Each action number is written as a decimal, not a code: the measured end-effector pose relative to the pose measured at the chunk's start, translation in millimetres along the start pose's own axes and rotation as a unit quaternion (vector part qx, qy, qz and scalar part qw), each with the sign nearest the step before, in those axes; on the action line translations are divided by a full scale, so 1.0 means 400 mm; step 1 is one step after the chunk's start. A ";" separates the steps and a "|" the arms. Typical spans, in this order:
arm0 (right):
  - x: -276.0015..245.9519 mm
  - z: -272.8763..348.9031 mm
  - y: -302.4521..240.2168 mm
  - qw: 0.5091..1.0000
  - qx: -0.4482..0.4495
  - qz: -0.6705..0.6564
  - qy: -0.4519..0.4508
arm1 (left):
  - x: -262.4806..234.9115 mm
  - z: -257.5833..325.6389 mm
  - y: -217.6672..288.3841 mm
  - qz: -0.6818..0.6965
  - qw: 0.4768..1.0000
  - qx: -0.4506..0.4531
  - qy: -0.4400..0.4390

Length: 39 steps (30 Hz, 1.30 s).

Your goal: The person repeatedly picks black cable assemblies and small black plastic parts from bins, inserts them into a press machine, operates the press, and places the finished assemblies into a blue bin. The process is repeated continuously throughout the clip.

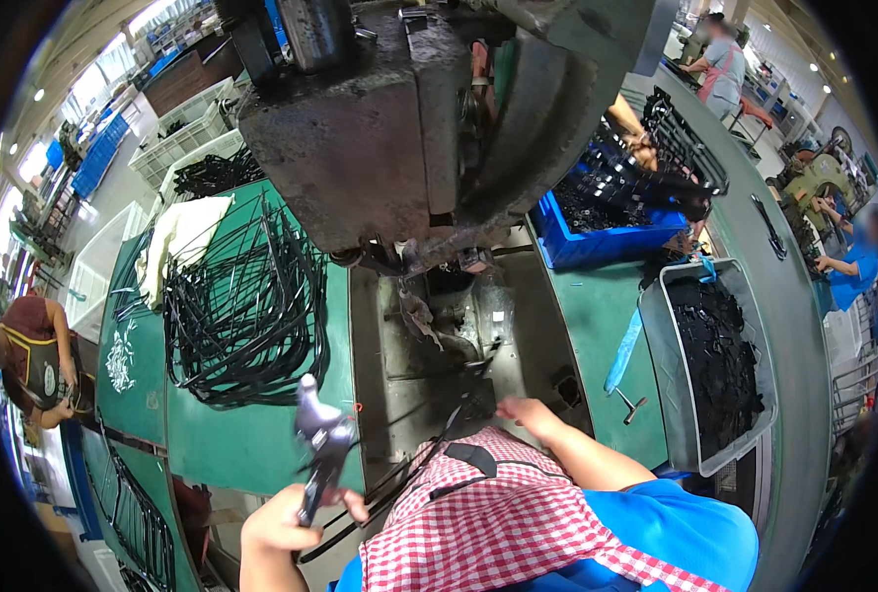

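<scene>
My left hand (289, 523) grips the black handle of a hand tool with a rounded silver-grey head (322, 419). Motion blur hides the tool's exact kind. Below and beside it, a thin black rod frame (449, 429) lies slanting across my lap, against a red-checked apron. My right hand (528, 412) is to the right of this frame, its fingers stretched toward it and apparently holding nothing. Ahead of me stands a large dark metal press (345, 158), with its worn lower end above a recess between two green tables.
Bent black wire frames (246, 306) are piled on the left table (222, 444), near small pale pieces (120, 360). On the right are a T-handled tool (633, 407), a grey bin (683, 385) and a blue bin (597, 247); another person's hand (641, 148) reaches among black parts there.
</scene>
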State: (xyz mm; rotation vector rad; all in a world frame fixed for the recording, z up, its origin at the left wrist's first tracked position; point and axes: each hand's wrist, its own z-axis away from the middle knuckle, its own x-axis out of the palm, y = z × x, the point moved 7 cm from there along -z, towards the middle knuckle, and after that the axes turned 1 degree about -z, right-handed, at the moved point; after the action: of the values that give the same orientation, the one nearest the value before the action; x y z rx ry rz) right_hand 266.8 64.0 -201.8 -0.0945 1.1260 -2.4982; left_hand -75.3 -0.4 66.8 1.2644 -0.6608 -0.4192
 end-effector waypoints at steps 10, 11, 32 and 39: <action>-0.260 0.361 -0.437 0.744 -0.367 -0.351 -0.433 | 0.006 0.012 -0.048 0.187 0.917 0.347 0.059; -0.278 0.429 -0.461 0.756 -0.415 -0.300 -0.407 | -0.030 -0.011 -0.120 0.178 0.928 0.254 0.209; 0.197 0.057 -0.614 0.943 -0.217 -0.195 -0.161 | 0.122 -0.408 -0.227 0.079 0.973 0.033 0.214; 0.269 0.008 -0.717 0.933 -0.309 -0.125 -0.136 | -0.074 -0.298 -0.152 -0.038 0.973 0.038 0.224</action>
State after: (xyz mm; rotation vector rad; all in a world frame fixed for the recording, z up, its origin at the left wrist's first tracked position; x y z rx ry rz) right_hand 74.8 191.9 -0.6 -0.7743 1.8150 -2.1312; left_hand -14.3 89.5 -16.8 1.4020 -0.2470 -0.1604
